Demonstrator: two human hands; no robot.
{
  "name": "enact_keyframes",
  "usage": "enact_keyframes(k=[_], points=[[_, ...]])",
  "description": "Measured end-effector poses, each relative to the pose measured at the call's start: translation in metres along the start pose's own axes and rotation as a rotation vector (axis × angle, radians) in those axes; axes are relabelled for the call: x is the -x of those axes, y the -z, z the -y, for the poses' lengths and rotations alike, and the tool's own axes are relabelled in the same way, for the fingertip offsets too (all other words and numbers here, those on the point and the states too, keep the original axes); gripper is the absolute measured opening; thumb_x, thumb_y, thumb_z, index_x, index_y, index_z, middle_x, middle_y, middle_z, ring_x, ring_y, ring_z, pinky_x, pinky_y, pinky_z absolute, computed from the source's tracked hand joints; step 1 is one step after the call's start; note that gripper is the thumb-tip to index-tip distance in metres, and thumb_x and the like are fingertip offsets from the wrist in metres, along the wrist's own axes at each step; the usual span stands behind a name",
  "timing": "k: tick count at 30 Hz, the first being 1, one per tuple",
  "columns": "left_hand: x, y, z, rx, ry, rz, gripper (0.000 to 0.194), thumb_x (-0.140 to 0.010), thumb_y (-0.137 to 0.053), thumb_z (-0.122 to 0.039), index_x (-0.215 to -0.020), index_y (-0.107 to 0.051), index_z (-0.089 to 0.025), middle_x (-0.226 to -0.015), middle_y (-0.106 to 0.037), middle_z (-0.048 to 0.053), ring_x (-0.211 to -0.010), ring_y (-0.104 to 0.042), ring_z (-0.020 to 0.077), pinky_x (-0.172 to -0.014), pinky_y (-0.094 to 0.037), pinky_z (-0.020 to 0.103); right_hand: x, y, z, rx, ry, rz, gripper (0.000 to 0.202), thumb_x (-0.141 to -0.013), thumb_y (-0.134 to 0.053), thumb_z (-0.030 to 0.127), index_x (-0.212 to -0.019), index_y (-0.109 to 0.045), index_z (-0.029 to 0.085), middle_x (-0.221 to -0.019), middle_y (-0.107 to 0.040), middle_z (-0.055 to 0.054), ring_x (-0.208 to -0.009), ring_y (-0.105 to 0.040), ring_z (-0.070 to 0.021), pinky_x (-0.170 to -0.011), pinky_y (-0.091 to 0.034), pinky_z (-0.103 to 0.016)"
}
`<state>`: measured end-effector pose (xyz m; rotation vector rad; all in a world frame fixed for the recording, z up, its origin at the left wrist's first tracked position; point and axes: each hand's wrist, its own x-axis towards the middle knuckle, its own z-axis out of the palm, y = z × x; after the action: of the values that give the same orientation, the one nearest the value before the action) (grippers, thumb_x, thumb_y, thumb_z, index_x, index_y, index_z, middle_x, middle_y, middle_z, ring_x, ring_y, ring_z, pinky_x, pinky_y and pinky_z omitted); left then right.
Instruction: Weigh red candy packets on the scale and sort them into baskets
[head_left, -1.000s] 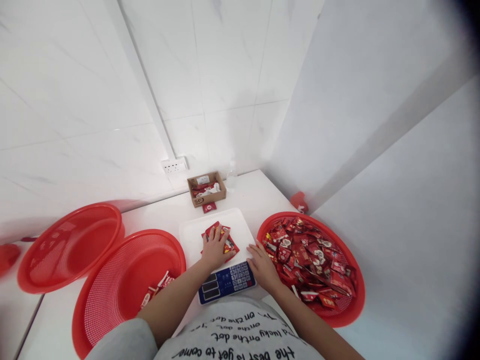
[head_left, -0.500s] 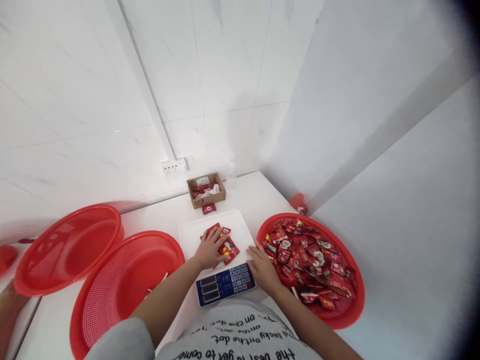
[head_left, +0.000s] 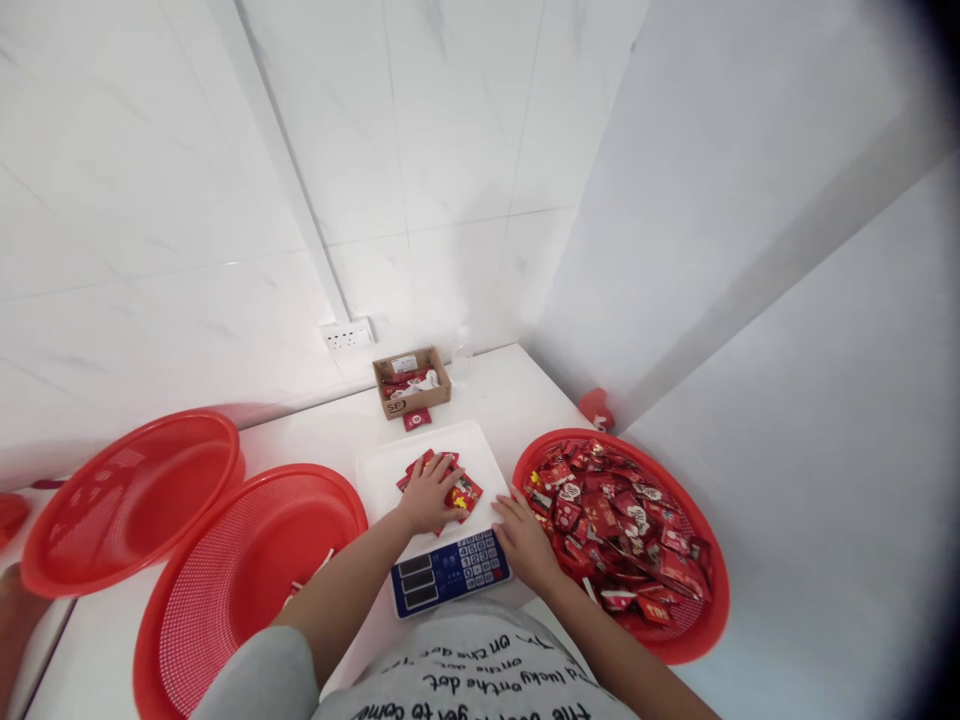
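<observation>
While packets (head_left: 459, 492) lie, left hand (head_left: 427, 500) presses.

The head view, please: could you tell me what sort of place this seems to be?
Probably a small packing or sorting station in a white-tiled corner: an electronic scale with red packets under the left hand, and a red basket heaped with more.
</observation>
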<state>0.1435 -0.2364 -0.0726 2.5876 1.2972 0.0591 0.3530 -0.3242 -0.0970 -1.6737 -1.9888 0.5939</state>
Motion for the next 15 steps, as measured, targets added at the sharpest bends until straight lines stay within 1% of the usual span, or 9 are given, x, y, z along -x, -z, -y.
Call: enact_keyframes(k=[1, 3, 6, 9, 11, 13, 14, 15], points=[[-0.002, -0.001, 0.0, 0.01, 0.011, 0.007, 0.079, -0.07, -0.053, -0.068, -0.136, -0.036, -0.028, -0.147, -0.03, 0.008, -0.134, -0.022, 0.0307, -0.11, -0.011, 0.052, 0.0, 0.0, 0.0, -0.002, -0.001, 0.002, 0.036, -0.084, -0.041, 0.022, -0.116, -0.058, 0.015, -0.127, -0.055, -0.01, -0.133, -0.03, -0.0243, -0.108, -0.03, -0.046], [-0.004, -0.004, -0.003, 0.016, 0.075, -0.012, 0.077, -0.071, -0.052, -0.067, -0.135, -0.038, -0.028, -0.145, -0.033, 0.008, -0.132, -0.025, 0.0307, -0.109, -0.014, 0.051, 0.0, 0.0, 0.0, -0.01, 0.0, -0.002, 0.036, -0.084, -0.041, 0.022, -0.116, -0.058, 0.016, -0.127, -0.054, -0.01, -0.133, -0.03, -0.0243, -0.108, -0.03, -0.047], [-0.007, -0.007, -0.011, 0.004, 0.225, -0.069, 0.073, -0.074, -0.05, -0.065, -0.135, -0.038, -0.028, -0.143, -0.037, 0.008, -0.13, -0.029, 0.032, -0.107, -0.017, 0.051, 0.0, 0.0, -0.001, -0.015, -0.002, -0.006, 0.036, -0.085, -0.041, 0.023, -0.115, -0.059, 0.017, -0.127, -0.055, -0.009, -0.133, -0.03, -0.0242, -0.108, -0.03, -0.048], [-0.01, -0.007, -0.021, -0.01, 0.381, -0.125, 0.076, -0.076, -0.047, -0.062, -0.139, -0.031, -0.023, -0.141, -0.038, 0.012, -0.129, -0.029, 0.0339, -0.106, -0.017, 0.053, 0.0, -0.001, -0.002, -0.008, -0.001, 0.002, 0.035, -0.085, -0.041, 0.023, -0.114, -0.059, 0.017, -0.127, -0.055, -0.009, -0.133, -0.029, -0.0239, -0.108, -0.03, -0.047], [-0.011, -0.005, -0.025, -0.021, 0.466, -0.144, 0.078, -0.078, -0.045, -0.06, -0.141, -0.027, -0.019, -0.14, -0.039, 0.014, -0.131, -0.026, 0.0352, -0.105, -0.015, 0.057, 0.0, -0.001, -0.002, 0.002, 0.001, 0.006, 0.035, -0.085, -0.041, 0.022, -0.114, -0.059, 0.016, -0.127, -0.054, -0.009, -0.133, -0.029, -0.0241, -0.108, -0.029, -0.047], [-0.01, -0.002, -0.025, -0.038, 0.477, -0.148, 0.076, -0.079, -0.043, -0.059, -0.141, -0.026, -0.019, -0.141, -0.037, 0.015, -0.134, -0.02, 0.0355, -0.105, -0.011, 0.06, 0.0, -0.001, -0.002, 0.012, 0.002, 0.008, 0.035, -0.085, -0.041, 0.022, -0.113, -0.06, 0.015, -0.127, -0.054, -0.009, -0.133, -0.029, -0.0246, -0.109, -0.029, -0.046], [-0.01, 0.001, -0.024, -0.045, 0.438, -0.143, 0.075, -0.08, -0.043, -0.059, -0.142, -0.026, -0.02, -0.143, -0.035, 0.014, -0.135, -0.016, 0.0353, -0.106, -0.009, 0.06, 0.0, -0.001, -0.002, 0.015, 0.002, 0.007, 0.035, -0.085, -0.04, 0.022, -0.113, -0.06, 0.015, -0.127, -0.055, -0.009, -0.133, -0.029, -0.0247, -0.109, -0.029, -0.046], [-0.009, 0.003, -0.021, -0.052, 0.368, -0.132, 0.074, -0.08, -0.043, -0.06, -0.141, -0.026, -0.023, -0.145, -0.031, 0.012, -0.136, -0.012, 0.0349, -0.106, -0.007, 0.06, 0.0, -0.001, -0.002, 0.016, 0.003, 0.005, 0.035, -0.085, -0.04, 0.022, -0.113, -0.06, 0.015, -0.127, -0.055, -0.009, -0.133, -0.029, -0.0248, -0.109, -0.03, -0.046]])
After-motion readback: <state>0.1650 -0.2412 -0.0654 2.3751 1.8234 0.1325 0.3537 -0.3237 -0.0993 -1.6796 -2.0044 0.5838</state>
